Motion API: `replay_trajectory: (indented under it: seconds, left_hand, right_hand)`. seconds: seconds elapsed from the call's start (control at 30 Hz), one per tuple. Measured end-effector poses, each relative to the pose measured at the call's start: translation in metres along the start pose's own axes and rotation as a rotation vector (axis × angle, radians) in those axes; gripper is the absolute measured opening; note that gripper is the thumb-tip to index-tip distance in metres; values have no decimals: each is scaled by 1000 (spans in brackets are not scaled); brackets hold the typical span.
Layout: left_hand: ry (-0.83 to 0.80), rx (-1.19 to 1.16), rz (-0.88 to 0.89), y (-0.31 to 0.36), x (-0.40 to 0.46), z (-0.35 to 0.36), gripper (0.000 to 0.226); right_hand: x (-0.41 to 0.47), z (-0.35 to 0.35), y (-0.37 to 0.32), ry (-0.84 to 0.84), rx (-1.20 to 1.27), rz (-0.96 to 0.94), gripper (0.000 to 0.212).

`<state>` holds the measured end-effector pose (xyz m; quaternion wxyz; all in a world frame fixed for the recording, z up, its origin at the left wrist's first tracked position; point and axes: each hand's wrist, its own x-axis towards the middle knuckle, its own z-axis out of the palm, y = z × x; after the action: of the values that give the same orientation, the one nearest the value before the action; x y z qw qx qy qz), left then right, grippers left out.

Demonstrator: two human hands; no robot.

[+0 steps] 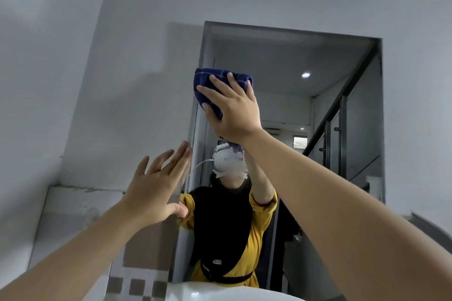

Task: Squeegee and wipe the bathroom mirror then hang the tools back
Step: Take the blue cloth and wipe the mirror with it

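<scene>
The bathroom mirror hangs on the white wall ahead, taller than wide, with a thin grey edge. My right hand is raised and presses a dark blue checked cloth flat against the upper left part of the glass. My left hand is open with fingers spread, its fingertips resting at the mirror's left edge. The mirror reflects a person in a yellow top with a dark strap, arm raised. No squeegee is in view.
A white basin rim shows at the bottom centre below the mirror. To the left is a tiled ledge with brown and white checker tiles. The mirror reflects a stair railing and ceiling lights.
</scene>
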<state>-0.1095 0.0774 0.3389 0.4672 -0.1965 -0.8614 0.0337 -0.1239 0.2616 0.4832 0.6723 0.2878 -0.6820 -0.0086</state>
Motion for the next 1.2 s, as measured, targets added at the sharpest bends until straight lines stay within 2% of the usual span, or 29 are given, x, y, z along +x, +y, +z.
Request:
replay_trajectory:
  seconds: [0.13,0.37,0.67,0.8,0.9,1.07,1.2]
  left_hand:
    - [5,63,-28,4,-1,2,137]
    - [-30,55,-82,16,-1,-5,132]
    - [-55,145,-83,11,-1,-1,136]
    - [-41,156,-79,11,0,-1,137]
    - [-10,162,-79,12,-3,0,134]
    - [80,65,-11,14,-17,12,114]
    - [117,0,21,21,-39,23,93]
  right_hand:
    - [-25,-22,36,24,-28,40,40]
    - [-74,-67,107,78,-88,204,40]
    - [-154,-110,173,229,-180,528,41]
    - [-172,-104,159,308,-169,777,43]
    - [-174,-94,136,332,-154,867,43]
    - [-163,-72,96,348,-135,884,42]
    - [-147,-47,58,330,-146,774,39]
